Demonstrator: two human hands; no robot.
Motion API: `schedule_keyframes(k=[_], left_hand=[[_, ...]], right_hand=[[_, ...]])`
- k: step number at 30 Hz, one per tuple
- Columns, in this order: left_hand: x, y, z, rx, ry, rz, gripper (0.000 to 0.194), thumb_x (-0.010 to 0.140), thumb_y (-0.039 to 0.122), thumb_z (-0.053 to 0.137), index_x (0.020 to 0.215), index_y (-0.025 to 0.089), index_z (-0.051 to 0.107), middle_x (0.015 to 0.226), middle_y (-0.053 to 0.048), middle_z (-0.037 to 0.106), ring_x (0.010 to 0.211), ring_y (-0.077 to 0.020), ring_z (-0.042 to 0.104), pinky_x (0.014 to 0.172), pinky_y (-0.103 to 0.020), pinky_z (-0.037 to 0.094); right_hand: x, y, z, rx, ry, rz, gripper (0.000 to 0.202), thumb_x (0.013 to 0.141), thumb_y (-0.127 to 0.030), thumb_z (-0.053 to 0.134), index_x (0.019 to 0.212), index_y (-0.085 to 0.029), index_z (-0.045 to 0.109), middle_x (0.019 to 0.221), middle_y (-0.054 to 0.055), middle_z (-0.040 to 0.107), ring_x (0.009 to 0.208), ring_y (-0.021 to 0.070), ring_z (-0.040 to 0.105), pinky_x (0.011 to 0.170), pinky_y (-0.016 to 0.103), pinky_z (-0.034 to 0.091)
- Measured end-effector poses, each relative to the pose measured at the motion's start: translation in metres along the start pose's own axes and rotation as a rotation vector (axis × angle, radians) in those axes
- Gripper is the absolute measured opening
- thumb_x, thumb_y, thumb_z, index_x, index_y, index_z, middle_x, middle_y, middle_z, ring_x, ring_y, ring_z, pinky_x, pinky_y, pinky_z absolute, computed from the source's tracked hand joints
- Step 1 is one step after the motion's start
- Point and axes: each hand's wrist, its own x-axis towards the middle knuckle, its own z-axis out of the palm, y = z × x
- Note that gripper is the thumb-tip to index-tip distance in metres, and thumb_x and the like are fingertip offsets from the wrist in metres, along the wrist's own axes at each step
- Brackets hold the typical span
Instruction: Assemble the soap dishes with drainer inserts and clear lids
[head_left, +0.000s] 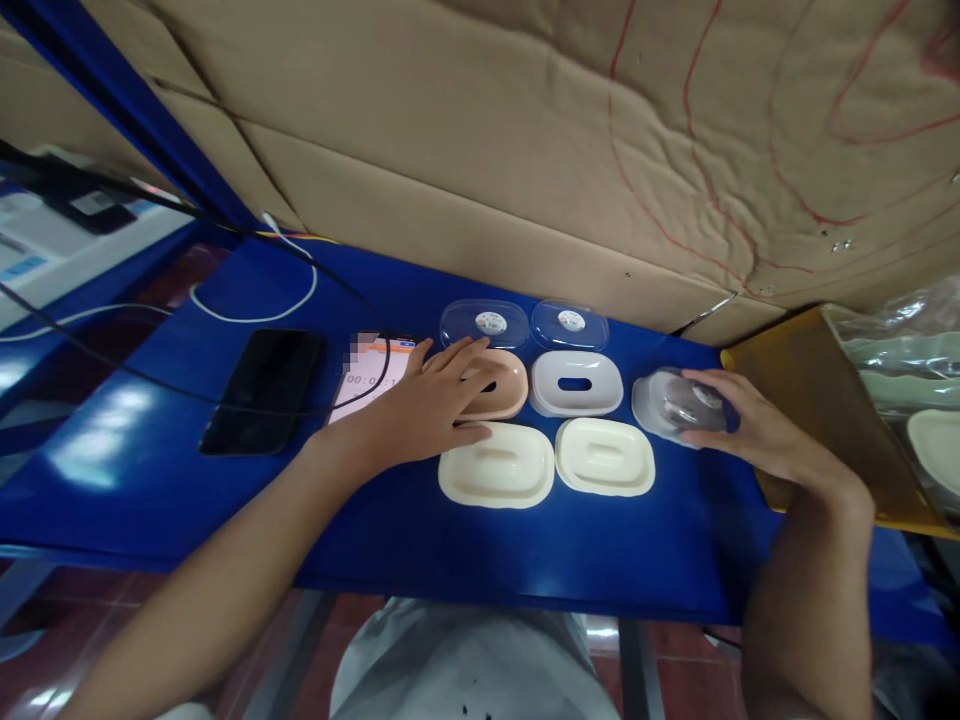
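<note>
My left hand point(424, 405) lies with fingers spread over a peach oval piece with a slot point(514, 385), its thumb at the edge of a cream oval tray point(495, 485). Whether it presses on them I cannot tell. My right hand point(757, 425) curls round the right side of an oval box with a clear domed cover point(671, 405), on the table's right. Between the hands sit a white slotted oval piece point(544, 395) and a second cream tray point(604, 475). Behind are two clear oval lids point(457, 325) point(559, 325) with round stickers.
A phone with a lit timer point(352, 400) and a dark phone point(262, 390) lie left, with a black cable crossing above. At right stands a carton point(810, 400) holding wrapped green and cream pieces. Cardboard point(480, 150) walls the back of the blue table point(525, 560).
</note>
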Motion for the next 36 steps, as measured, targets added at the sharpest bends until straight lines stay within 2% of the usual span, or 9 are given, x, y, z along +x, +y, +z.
schedule_keyframes(k=[3, 5, 13, 17, 20, 23, 28, 32, 36], left_hand=[[0.000, 0.000, 0.000, -0.017, 0.000, -0.008, 0.070, 0.097, 0.040, 0.076, 0.160, 0.023, 0.048, 0.179, -0.020, 0.030, 0.167, -0.0419, 0.028, 0.130, -0.072, 0.023], [0.000, 0.000, 0.000, -0.025, 0.001, -0.008, 0.070, 0.097, 0.039, 0.076, 0.160, 0.023, 0.049, 0.180, -0.020, 0.029, 0.167, -0.0417, 0.027, 0.130, -0.072, 0.022], [0.002, 0.000, 0.001, -0.014, 0.010, 0.005, 0.073, 0.097, 0.039, 0.076, 0.161, 0.023, 0.047, 0.180, -0.020, 0.027, 0.165, -0.0426, 0.030, 0.128, -0.073, 0.026], [0.002, 0.001, 0.001, 0.022, 0.001, 0.001, 0.072, 0.097, 0.040, 0.076, 0.161, 0.022, 0.048, 0.181, -0.020, 0.026, 0.166, -0.0431, 0.029, 0.130, -0.071, 0.026], [0.001, 0.001, 0.002, 0.023, 0.006, -0.006, 0.074, 0.097, 0.039, 0.076, 0.163, 0.022, 0.046, 0.181, -0.020, 0.026, 0.166, -0.0438, 0.030, 0.129, -0.072, 0.026], [0.000, 0.000, 0.004, 0.029, 0.034, -0.049, 0.079, 0.095, 0.042, 0.078, 0.164, 0.023, 0.044, 0.181, -0.021, 0.024, 0.165, -0.0475, 0.028, 0.127, -0.078, 0.024], [0.001, -0.003, 0.008, 0.031, 0.032, -0.070, 0.084, 0.095, 0.048, 0.077, 0.166, 0.022, 0.041, 0.180, -0.023, 0.025, 0.165, -0.0486, 0.028, 0.126, -0.078, 0.027], [0.003, -0.006, 0.010, 0.008, 0.035, -0.055, 0.083, 0.095, 0.048, 0.076, 0.166, 0.022, 0.041, 0.180, -0.023, 0.026, 0.166, -0.0478, 0.026, 0.127, -0.074, 0.028], [0.007, -0.010, 0.012, -0.010, 0.047, -0.052, 0.083, 0.096, 0.053, 0.073, 0.166, 0.023, 0.041, 0.181, -0.022, 0.025, 0.167, -0.0461, 0.025, 0.128, -0.072, 0.028]], right_hand=[[-0.004, -0.004, -0.013, 0.181, -0.161, 0.166, 0.078, 0.089, -0.067, 0.079, 0.157, -0.039, 0.055, 0.154, 0.009, 0.065, 0.133, 0.0377, 0.070, 0.107, 0.054, 0.063], [0.006, -0.003, -0.015, 0.226, -0.146, 0.193, 0.077, 0.089, -0.068, 0.078, 0.156, -0.037, 0.056, 0.155, 0.008, 0.065, 0.136, 0.0368, 0.068, 0.110, 0.054, 0.061], [0.088, 0.010, 0.019, 0.122, 0.005, -0.045, 0.076, 0.093, -0.067, 0.073, 0.154, -0.025, 0.059, 0.156, 0.016, 0.062, 0.143, 0.0362, 0.062, 0.123, 0.061, 0.047], [0.095, 0.004, 0.028, 0.067, 0.033, -0.033, 0.074, 0.097, -0.061, 0.070, 0.160, -0.024, 0.054, 0.167, 0.019, 0.051, 0.158, 0.0400, 0.045, 0.127, 0.067, 0.038], [0.068, -0.013, 0.021, 0.001, 0.130, -0.015, 0.065, 0.104, -0.055, 0.062, 0.162, -0.027, 0.051, 0.170, 0.017, 0.048, 0.159, 0.0381, 0.044, 0.128, 0.065, 0.037], [0.018, -0.037, 0.013, -0.020, 0.175, 0.012, 0.056, 0.107, -0.052, 0.058, 0.160, -0.033, 0.052, 0.168, 0.012, 0.052, 0.155, 0.0374, 0.049, 0.126, 0.065, 0.041], [-0.061, -0.063, 0.032, -0.125, 0.204, 0.080, 0.054, 0.103, -0.057, 0.064, 0.151, -0.034, 0.059, 0.161, 0.013, 0.058, 0.148, 0.0403, 0.056, 0.120, 0.066, 0.044], [-0.085, -0.063, 0.053, -0.170, 0.208, 0.075, 0.049, 0.106, -0.051, 0.061, 0.153, -0.035, 0.058, 0.158, 0.012, 0.062, 0.146, 0.0389, 0.059, 0.115, 0.065, 0.048], [-0.099, -0.058, 0.054, -0.120, 0.173, 0.022, 0.044, 0.109, -0.041, 0.057, 0.153, -0.038, 0.058, 0.149, 0.007, 0.071, 0.138, 0.0334, 0.067, 0.115, 0.061, 0.050]])
